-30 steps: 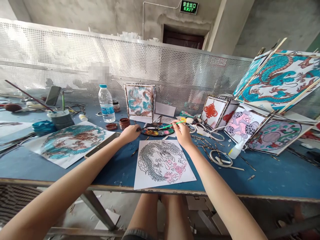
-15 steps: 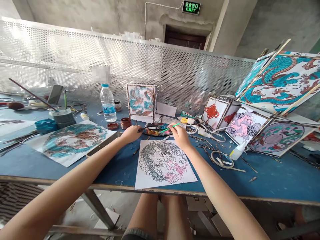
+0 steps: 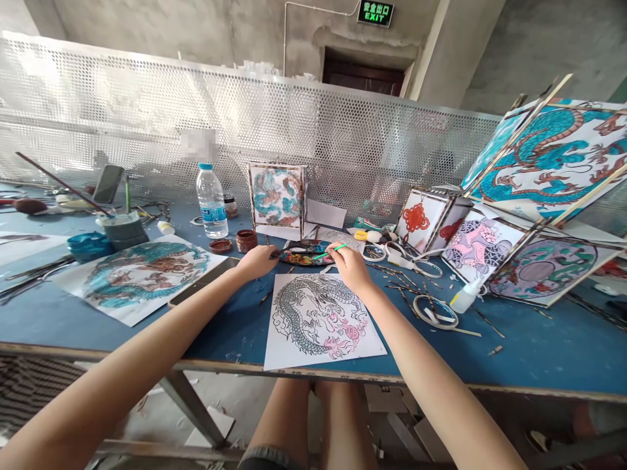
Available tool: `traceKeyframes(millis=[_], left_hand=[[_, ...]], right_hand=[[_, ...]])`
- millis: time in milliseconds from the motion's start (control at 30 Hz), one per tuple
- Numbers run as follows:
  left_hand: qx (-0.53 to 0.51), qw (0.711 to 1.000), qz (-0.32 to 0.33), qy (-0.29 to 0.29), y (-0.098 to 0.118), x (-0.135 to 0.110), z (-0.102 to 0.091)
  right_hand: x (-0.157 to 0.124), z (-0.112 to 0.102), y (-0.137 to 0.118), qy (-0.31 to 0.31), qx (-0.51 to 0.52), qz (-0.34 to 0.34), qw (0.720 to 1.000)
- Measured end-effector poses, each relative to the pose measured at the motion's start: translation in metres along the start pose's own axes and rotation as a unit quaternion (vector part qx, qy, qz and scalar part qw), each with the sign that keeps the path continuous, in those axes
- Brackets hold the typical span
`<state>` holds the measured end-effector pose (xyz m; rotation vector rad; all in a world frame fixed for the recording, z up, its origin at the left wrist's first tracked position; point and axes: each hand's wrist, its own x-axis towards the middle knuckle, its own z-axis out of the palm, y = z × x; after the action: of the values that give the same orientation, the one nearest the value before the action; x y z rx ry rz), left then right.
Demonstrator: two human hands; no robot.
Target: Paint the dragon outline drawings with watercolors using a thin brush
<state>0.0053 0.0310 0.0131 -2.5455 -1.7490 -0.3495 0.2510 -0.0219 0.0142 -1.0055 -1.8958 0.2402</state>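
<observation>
My left hand (image 3: 258, 262) is closed at the left end of a dark paint palette (image 3: 296, 260), gripping its edge. Smears of red, yellow, white and blue paint cover the palette. Between the fingers of my right hand (image 3: 349, 266) is a thin green paintbrush (image 3: 337, 249); its tip points left, down at the palette's right part. In front of both hands lies a sheet with a dragon line drawing (image 3: 313, 326), pink on its lower right, the rest mostly black outline.
Left of my arm lies a painted dragon sheet (image 3: 147, 277), partly over a grey phone-like slab (image 3: 198, 290). A water bottle (image 3: 212, 202) and brown paint jar (image 3: 245, 241) stand behind. To the right are tape rolls (image 3: 435, 312), a glue bottle (image 3: 467, 296), twigs and paper lanterns (image 3: 482, 248).
The green paintbrush has shifted slightly, its upper end a little lower and farther left. My left hand and the palette look still.
</observation>
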Motion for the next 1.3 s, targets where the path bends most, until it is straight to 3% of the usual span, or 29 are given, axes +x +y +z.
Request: traceKeyframes(millis=[1300], left_hand=[[0.006, 1.0, -0.004, -0.023, 0.0014, -0.0012, -0.0015]], right_hand=[[-0.0008, 0.0048, 0.0011, -0.021, -0.023, -0.016, 0.999]])
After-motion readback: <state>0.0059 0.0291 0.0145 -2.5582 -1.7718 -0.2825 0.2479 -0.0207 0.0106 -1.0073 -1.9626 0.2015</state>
